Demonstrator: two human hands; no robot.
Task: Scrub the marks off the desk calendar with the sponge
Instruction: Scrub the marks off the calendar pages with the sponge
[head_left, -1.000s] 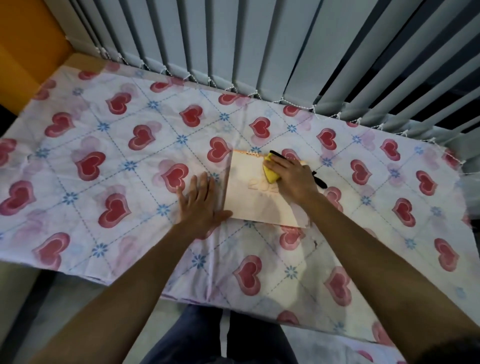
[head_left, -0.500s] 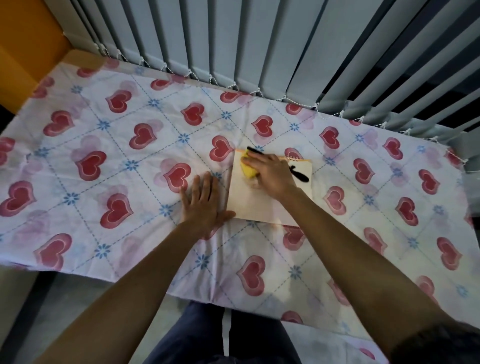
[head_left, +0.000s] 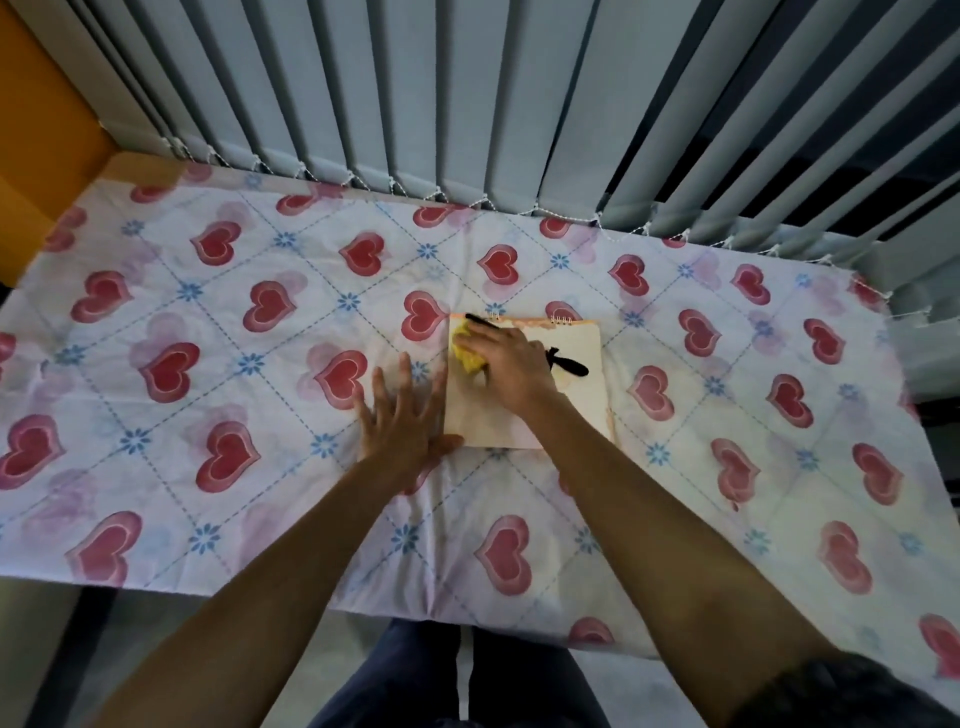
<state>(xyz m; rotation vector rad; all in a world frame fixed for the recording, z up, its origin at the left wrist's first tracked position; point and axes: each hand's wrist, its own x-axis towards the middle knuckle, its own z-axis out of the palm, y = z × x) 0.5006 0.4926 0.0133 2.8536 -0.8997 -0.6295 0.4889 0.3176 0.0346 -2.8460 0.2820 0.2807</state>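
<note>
I see the cream spiral-bound desk calendar (head_left: 566, 410) lying flat at the table's (head_left: 156, 415) centre on the heart-print cloth (head_left: 727, 415). My right hand (head_left: 511, 366) presses the yellow sponge (head_left: 466, 353) on its 10 o'clock corner, further left than a second ago. A black marker (head_left: 569, 365) lies under that hand. My left hand (head_left: 408, 421) lies flat, fingers spread, touching the calendar's 9 o'clock edge.

I see a heart-print cloth (head_left: 218, 332) covering the table; desk calendar (head_left: 576, 353) flat on it; left hand (head_left: 402, 421) pressed alongside.
</note>
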